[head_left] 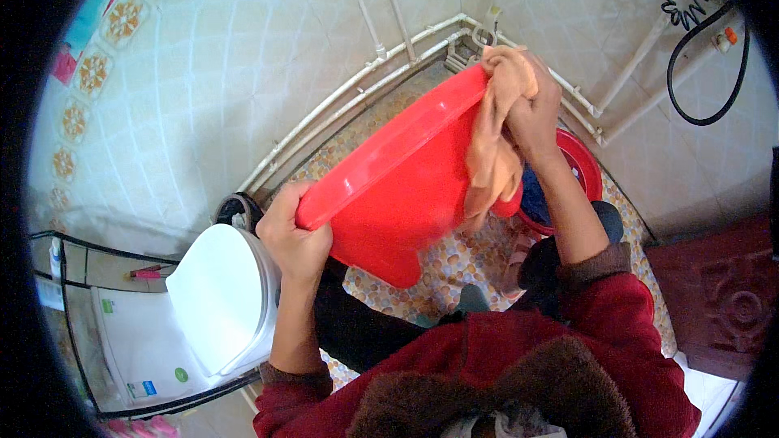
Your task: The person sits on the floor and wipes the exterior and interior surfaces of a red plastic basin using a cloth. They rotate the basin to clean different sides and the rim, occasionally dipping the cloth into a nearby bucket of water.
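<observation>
A large red plastic basin (pixel 389 194) is held up on its side, its rim running from lower left to upper right. My left hand (pixel 298 234) grips the rim at its lower left end, thumb over the edge. At the upper right end, my right hand (pixel 535 103) holds an orange-tan cloth (pixel 493 158) that is draped over the rim and hangs down along the basin's side. Behind my right forearm, a second red basin (pixel 587 158) stands on the floor with dark blue stuff in it, partly hidden.
A white toilet (pixel 219 298) with its lid down is at the left, with a black bin (pixel 237 210) behind it. White pipes (pixel 328 109) run low along the tiled walls. A black hose (pixel 675 91) hangs at the right, above a dark red carved door (pixel 718 298).
</observation>
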Demonstrator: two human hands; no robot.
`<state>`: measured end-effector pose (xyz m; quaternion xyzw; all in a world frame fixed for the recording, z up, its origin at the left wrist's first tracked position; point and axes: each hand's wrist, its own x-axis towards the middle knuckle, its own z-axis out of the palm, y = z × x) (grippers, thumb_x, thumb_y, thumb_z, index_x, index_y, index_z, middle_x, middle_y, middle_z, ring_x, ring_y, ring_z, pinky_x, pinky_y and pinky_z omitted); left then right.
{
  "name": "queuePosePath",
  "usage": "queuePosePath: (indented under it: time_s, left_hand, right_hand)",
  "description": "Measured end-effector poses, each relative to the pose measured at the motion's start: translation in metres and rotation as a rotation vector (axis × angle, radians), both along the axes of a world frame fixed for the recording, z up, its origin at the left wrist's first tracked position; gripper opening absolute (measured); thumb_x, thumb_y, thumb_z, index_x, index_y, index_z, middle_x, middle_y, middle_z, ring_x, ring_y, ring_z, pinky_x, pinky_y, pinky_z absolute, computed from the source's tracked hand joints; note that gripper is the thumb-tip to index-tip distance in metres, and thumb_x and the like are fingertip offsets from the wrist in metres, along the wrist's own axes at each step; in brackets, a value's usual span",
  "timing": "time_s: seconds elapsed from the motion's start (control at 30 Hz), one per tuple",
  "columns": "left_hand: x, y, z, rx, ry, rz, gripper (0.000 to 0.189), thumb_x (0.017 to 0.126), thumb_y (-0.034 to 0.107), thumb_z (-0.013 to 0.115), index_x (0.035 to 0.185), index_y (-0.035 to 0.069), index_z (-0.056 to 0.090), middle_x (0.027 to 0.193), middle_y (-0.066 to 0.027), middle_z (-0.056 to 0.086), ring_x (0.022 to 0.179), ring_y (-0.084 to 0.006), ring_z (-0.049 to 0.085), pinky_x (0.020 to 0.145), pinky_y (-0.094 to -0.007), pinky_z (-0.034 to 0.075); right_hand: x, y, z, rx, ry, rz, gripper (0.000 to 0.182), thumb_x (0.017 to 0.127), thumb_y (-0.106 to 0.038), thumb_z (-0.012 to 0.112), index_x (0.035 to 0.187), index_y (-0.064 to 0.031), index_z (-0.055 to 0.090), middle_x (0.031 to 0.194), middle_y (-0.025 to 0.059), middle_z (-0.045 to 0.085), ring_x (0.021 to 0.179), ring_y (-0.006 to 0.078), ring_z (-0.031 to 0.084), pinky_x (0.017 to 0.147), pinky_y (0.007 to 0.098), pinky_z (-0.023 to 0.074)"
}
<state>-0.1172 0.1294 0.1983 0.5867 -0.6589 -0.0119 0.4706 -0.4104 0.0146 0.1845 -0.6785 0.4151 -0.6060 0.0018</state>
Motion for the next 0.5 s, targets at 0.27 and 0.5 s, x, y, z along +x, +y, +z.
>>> queuePosePath:
  time_s: [0.27, 0.5]
  left_hand:
    - [-0.010, 0.000, -0.010, -0.007, -0.042, -0.018, 0.018, 0.069, 0.001, 0.068, 0.087, 0.003, 0.068, 0.075, -0.0134, 0.066, 0.067, -0.0222, 0.066, 0.066, -0.0294, 0.051]
    - [-0.012, -0.002, -0.015, -0.034, -0.098, 0.048, 0.018, 0.069, 0.004, 0.069, 0.087, 0.003, 0.068, 0.077, -0.0143, 0.066, 0.070, -0.0265, 0.068, 0.067, -0.0318, 0.052]
  right_hand:
    - [0.087, 0.081, -0.002, -0.266, 0.261, 0.144, 0.019, 0.079, -0.019, 0.062, 0.089, -0.0033, 0.067, 0.096, 0.0127, 0.064, 0.087, 0.0327, 0.063, 0.082, 0.0434, 0.0487]
    - [0.039, 0.042, -0.001, -0.294, 0.243, 0.115, 0.024, 0.082, -0.020, 0.057, 0.093, -0.0017, 0.067, 0.096, 0.0140, 0.066, 0.092, 0.0334, 0.064, 0.088, 0.0440, 0.0486]
